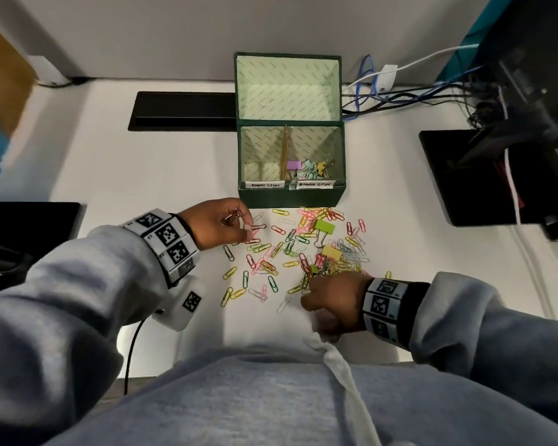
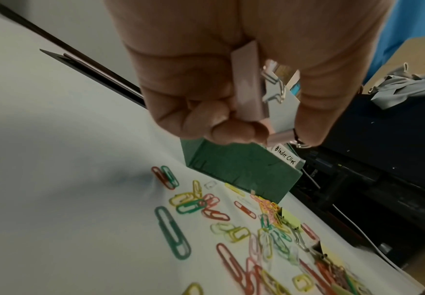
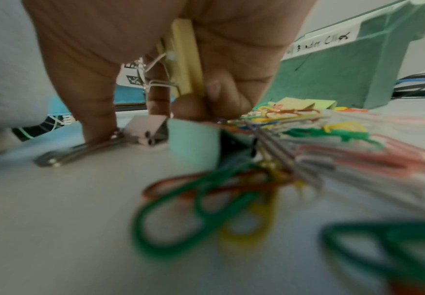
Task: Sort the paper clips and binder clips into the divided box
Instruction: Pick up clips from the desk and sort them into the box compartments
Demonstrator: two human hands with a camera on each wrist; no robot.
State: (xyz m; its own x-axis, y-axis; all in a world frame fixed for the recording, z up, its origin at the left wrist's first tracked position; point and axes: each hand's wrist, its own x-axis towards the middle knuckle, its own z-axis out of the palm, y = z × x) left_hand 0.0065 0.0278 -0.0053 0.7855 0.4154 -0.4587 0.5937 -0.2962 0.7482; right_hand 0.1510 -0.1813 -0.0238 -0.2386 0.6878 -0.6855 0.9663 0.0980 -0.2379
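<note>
The green divided box point(image 1: 290, 196) stands open at the back of the white table. Its right front compartment, labelled binder clips, holds several binder clips point(image 1: 306, 167). The left one, labelled paper clips, looks bare. A heap of coloured paper clips point(image 1: 290, 249) with a green binder clip point(image 1: 324, 226) and a yellow one point(image 1: 332, 251) lies in front. My left hand point(image 1: 248, 226) hovers left of the box front, gripping a pink binder clip point(image 2: 246, 85) in the palm and pinching a second point(image 2: 282, 137). My right hand point(image 1: 306, 294) is down at the heap's near edge, holding a yellow binder clip point(image 3: 183, 59) in its curled fingers.
A grey-pink binder clip point(image 3: 148, 131) and a pale teal one point(image 3: 194, 143) lie on the table under my right hand. A black slot point(image 1: 181, 111) runs left of the box. Cables point(image 1: 400, 98) and a black base point(image 1: 464, 175) are at the right, a dark object point(image 1: 29, 220) at the left.
</note>
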